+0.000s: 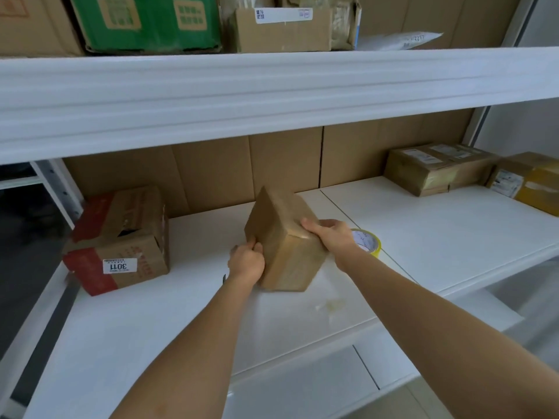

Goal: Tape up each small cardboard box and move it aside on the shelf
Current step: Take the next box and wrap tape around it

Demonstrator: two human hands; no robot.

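At frame centre on the white shelf (423,225), small cardboard box (282,240) tilting on one edge, left hand (246,263) gripping its lower left side, right hand (328,234) clasping its right corner, tape roll (370,241) lying just behind the right wrist.

A white label (119,265) reading "3011", upside down from where I stand, sits on the front of the red-and-brown carton (121,240) to my left on the shelf (423,231). Other stickers on the boxes above and to the right of that carton are too blurred for me to read.
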